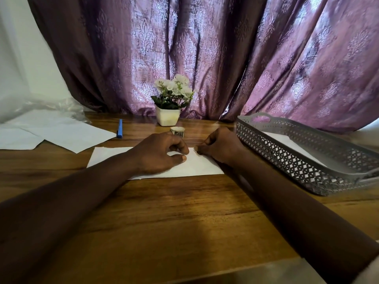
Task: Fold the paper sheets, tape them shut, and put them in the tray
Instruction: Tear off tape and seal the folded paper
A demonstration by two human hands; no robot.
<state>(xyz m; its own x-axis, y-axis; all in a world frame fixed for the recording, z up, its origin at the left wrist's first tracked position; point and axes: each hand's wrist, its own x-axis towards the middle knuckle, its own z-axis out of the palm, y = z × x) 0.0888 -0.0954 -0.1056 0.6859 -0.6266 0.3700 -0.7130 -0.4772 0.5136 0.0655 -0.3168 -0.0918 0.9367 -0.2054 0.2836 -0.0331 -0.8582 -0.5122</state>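
A folded white paper sheet point(196, 166) lies flat on the wooden table in front of me. My left hand point(158, 153) rests on its middle, fingers curled down and thumb pressing the paper. My right hand point(220, 147) sits at the sheet's far right edge with fingertips pinched together on it; whether a piece of tape is under them I cannot tell. A small roll of tape point(177, 131) stands just behind my hands. The grey lattice tray point(287, 160) is at the right, with white paper point(287, 140) inside it.
Loose white sheets point(61, 132) lie at the left with a blue pen point(119, 128) beside them. A white pot of flowers point(168, 115) stands at the back centre before a purple curtain. Crumpled clear plastic point(41, 105) sits at the far left.
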